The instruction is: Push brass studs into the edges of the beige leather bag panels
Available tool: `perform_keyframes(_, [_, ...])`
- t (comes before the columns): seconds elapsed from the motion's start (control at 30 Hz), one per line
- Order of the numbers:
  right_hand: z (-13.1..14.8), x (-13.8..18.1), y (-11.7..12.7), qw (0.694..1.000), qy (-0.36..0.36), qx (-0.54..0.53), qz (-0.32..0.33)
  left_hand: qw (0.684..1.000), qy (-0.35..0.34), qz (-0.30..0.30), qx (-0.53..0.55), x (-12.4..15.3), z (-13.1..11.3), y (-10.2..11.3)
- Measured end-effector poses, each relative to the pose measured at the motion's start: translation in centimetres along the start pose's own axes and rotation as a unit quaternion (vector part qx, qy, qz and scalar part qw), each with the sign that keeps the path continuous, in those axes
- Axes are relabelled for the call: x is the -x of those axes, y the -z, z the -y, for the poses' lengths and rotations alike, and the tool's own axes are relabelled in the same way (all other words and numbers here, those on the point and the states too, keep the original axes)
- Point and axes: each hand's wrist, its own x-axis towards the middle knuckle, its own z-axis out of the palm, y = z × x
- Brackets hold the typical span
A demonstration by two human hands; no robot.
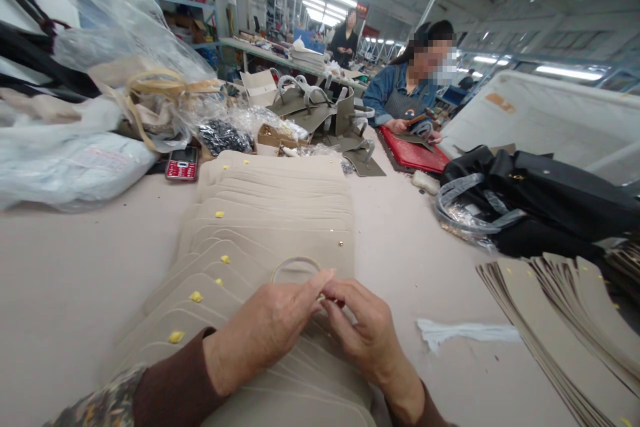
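Over a fanned stack of beige leather-like panels (270, 207), my left hand (273, 320) and my right hand (367, 323) meet with fingertips pinched together. A thin beige strap (296, 260) curves in a loop behind my left fingers, and its end runs in between them. A small gold-coloured bit shows at the fingertips, too small to name. What my right fingers grip is mostly hidden. Several panels carry yellow wrapped spots (176, 337) along the left side, and a small metal stud (341, 243) sits on the right of one panel.
Beige strips (550, 307) and black bags (540, 193) lie to the right, near a white cloth scrap (467, 331). A red phone (182, 164) and plastic-wrapped goods (75, 160) are at left. Across the table a co-worker (400, 90) handles a piece on a red board (413, 149).
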Motion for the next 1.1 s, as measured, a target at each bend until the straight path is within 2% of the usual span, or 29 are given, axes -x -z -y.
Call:
perform_keyframes(0.1, [-0.2,0.3,-0.6,0.999,0.03,0.034,-0.021,1.0,0.001,-0.001,0.006,0.0,-0.4,-0.1])
perform_keyframes(0.23, [-0.2,0.6,-0.9,0.991,0.055,0.096,-0.072,0.999,0.034,0.011,0.031,-0.2,-0.7,-0.2])
perform_keyframes(0.4, [0.1,0.6,-0.8,0.988,0.028,0.107,-0.105,0.998,0.06,0.027,0.025,-0.8,-0.8,-0.2])
perform_keyframes(0.47, [0.4,0.6,-0.7,0.992,-0.044,0.053,-0.108,0.999,0.038,0.004,0.009,-1.2,-1.0,0.0])
perform_keyframes(0.53, [0.5,0.4,-0.7,0.979,-0.173,-0.052,-0.099,0.999,0.007,-0.028,-0.016,-1.7,-1.4,0.2])
perform_keyframes(0.6, [0.1,0.1,-0.5,0.937,-0.296,-0.16,-0.1,0.997,-0.026,-0.059,-0.031,-2.0,-1.8,0.3])
perform_keyframes(0.7, [-1.9,0.0,0.1,0.884,-0.386,-0.236,-0.12,0.995,-0.041,-0.068,-0.065,-2.5,-1.8,0.3])
perform_keyframes(0.77, [-3.6,0.2,0.6,0.872,-0.413,-0.237,-0.117,0.991,-0.009,-0.039,-0.125,-2.8,-1.2,0.1])
perform_keyframes(0.9, [-6.0,0.9,1.1,0.878,-0.426,-0.204,-0.081,0.97,0.067,0.073,-0.22,-3.1,0.8,-0.5])
perform_keyframes(0.97, [-6.3,1.0,1.0,0.88,-0.426,-0.2,-0.055,0.966,0.087,0.114,-0.217,-2.9,1.3,-0.7])
perform_keyframes(1.1, [-6.2,1.0,0.8,0.884,-0.431,-0.182,-0.01,0.964,0.112,0.159,-0.18,-2.1,1.0,-0.6])
